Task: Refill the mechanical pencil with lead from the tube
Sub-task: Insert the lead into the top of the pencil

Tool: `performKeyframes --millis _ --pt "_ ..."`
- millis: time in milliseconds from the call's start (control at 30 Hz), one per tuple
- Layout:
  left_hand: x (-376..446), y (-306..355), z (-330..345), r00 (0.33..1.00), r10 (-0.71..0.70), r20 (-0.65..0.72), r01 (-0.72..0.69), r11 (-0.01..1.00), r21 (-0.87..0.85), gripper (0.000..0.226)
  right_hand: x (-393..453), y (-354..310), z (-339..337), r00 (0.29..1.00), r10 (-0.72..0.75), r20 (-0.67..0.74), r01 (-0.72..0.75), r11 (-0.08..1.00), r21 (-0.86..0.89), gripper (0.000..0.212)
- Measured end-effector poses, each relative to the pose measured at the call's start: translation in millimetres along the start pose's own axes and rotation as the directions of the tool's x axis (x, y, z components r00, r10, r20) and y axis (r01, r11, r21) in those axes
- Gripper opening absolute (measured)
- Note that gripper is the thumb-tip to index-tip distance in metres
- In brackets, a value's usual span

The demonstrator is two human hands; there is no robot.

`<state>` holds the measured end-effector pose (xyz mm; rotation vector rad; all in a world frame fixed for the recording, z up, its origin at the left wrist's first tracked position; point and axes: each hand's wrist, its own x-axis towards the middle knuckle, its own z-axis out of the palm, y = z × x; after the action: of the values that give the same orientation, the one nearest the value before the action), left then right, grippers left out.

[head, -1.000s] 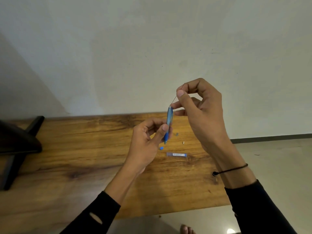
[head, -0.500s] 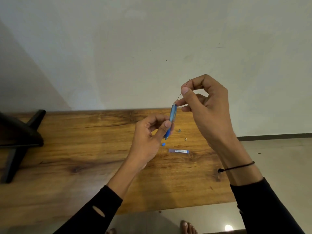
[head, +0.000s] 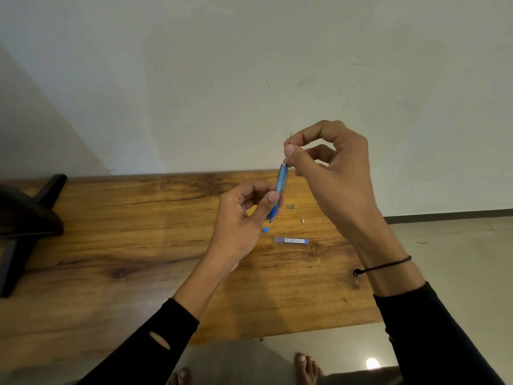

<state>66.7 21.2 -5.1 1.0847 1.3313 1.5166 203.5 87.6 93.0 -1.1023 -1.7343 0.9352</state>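
My left hand (head: 244,218) holds a blue mechanical pencil (head: 281,182) nearly upright above the wooden table (head: 138,245), its open top end pointing up. My right hand (head: 330,168) pinches a thin dark lead (head: 288,140) between thumb and forefinger. The lead's lower end is at the pencil's top opening. The lead tube (head: 291,240), bluish with a white label, lies flat on the table below both hands. A small blue cap (head: 266,230) lies just left of the tube.
Two tiny loose parts lie on the table, one grey (head: 292,207) and one white (head: 302,220). A black stand (head: 30,218) occupies the table's left end. The table's right edge drops to the floor (head: 444,245). Bare feet show below the front edge.
My right hand has lowered the lead so less of it shows above the pencil's top. The pencil now stands more upright.
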Motion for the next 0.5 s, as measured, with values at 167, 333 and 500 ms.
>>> performKeyframes --millis 167,333,500 --pt "-0.7 -0.1 -0.5 1.000 0.010 0.010 -0.010 1.000 -0.015 0.006 -2.1 -0.3 1.5 1.000 -0.005 0.002 0.005 1.000 0.021 0.021" --pt "-0.4 -0.3 -0.5 1.000 0.000 -0.001 0.000 1.000 -0.004 0.007 -0.5 5.4 1.3 1.000 -0.006 -0.005 0.006 0.996 0.086 0.012" --pt "-0.1 0.9 -2.8 0.999 0.031 -0.014 -0.032 0.999 -0.024 0.007 7.9 34.3 -10.1 0.999 0.007 -0.036 -0.006 0.999 0.053 0.011"
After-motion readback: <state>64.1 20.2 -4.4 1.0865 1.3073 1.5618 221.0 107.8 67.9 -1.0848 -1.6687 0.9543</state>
